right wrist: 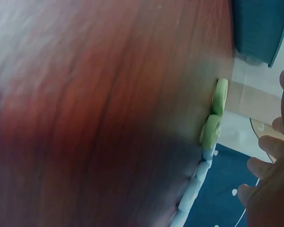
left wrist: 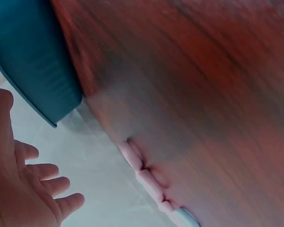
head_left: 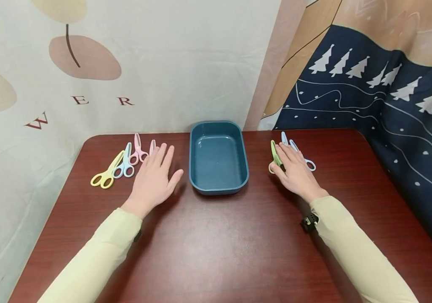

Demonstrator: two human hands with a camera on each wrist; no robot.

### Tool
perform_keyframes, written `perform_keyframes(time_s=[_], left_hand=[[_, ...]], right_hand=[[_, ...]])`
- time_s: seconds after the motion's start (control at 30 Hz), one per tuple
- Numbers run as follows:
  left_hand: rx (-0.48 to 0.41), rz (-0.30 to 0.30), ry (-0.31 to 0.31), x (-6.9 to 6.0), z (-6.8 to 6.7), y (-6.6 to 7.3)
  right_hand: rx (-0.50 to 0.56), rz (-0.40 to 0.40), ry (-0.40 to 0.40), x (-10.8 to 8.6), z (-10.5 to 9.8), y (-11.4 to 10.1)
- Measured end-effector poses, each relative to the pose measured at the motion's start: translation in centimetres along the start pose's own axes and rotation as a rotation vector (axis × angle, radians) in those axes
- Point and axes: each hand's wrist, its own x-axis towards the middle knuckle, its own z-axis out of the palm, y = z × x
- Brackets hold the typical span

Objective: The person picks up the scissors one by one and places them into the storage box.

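Note:
My left hand (head_left: 153,181) is held above the table's left side, fingers straight and thumb spread, with nothing in it. Under its fingertips shows a pink piece (head_left: 153,146), mostly hidden. Beside it lie pink scissors (head_left: 137,145), light blue scissors (head_left: 126,160) and yellow scissors (head_left: 111,171). On the right, my right hand (head_left: 294,171) hovers over green scissors (head_left: 275,154) and blue scissors (head_left: 294,145), partly covering them. Its fingers are extended and grip nothing. Both wrist views show a gap between palm and scissors. Between the hands stands a dark teal bin (head_left: 219,191).
The brown wooden table (head_left: 216,252) ends at a pale printed cloth (head_left: 185,75) behind. A dark blue cloth with white trees (head_left: 352,97) hangs along the right edge. A black wrist strap (head_left: 308,223) sits at my right cuff.

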Motion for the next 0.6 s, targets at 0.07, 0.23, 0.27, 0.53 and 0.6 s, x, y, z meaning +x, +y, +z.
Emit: perform_keyframes(time_s=[0.07,0.23,0.27,0.53,0.6], left_hand=[[-0.005,-0.001,0.001,0.0,0.0,0.2],[-0.032,0.006,0.012,-0.2,-0.2,0.8],[-0.039,0.01,0.016,-0.2,-0.2,0.9],[-0.094,0.01,0.007,-0.3,-0.5,1.5],[-0.094,0.012,0.008,-0.3,-0.4,1.5]], right_hand=[[0.004,0.003,0.001,-0.1,-0.1,0.2],[0.011,0.011,0.013,-0.5,-0.3,0.6],[0.014,0.012,0.017,-0.6,-0.4,0.7],[0.018,0.046,0.028,-1.0,-0.7,1.4],[0.028,0.057,0.033,-1.1,-0.9,1.6]])
